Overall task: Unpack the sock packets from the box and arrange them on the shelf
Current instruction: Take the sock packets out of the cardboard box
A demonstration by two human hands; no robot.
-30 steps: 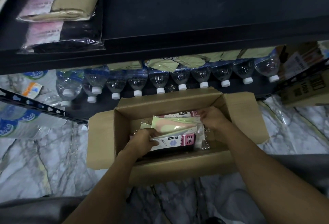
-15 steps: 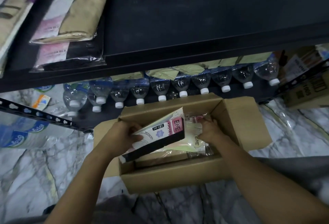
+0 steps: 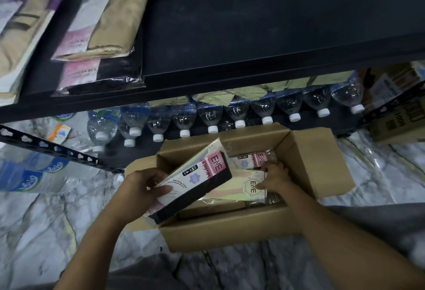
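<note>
Lifted a touch higher than half a second back: black-edged ENE sock packet (image 3: 195, 181), tilted, clamped in left hand (image 3: 140, 188), thumb on top, fingers under, poised over the left side of the open cardboard box (image 3: 230, 232). Right hand (image 3: 274, 178) down inside the box as before, fingertips pinching the pastel packet (image 3: 234, 188) lying flat there; another pink-labelled packet (image 3: 255, 159) just beyond. Under it all, marbled floor (image 3: 41, 232). Further out, a row of capped water bottles (image 3: 211, 117) along the low rack. Farthest, dark shelf (image 3: 253, 36), mostly bare, with shelved sock packets (image 3: 103, 25) stacked at its left.
</note>
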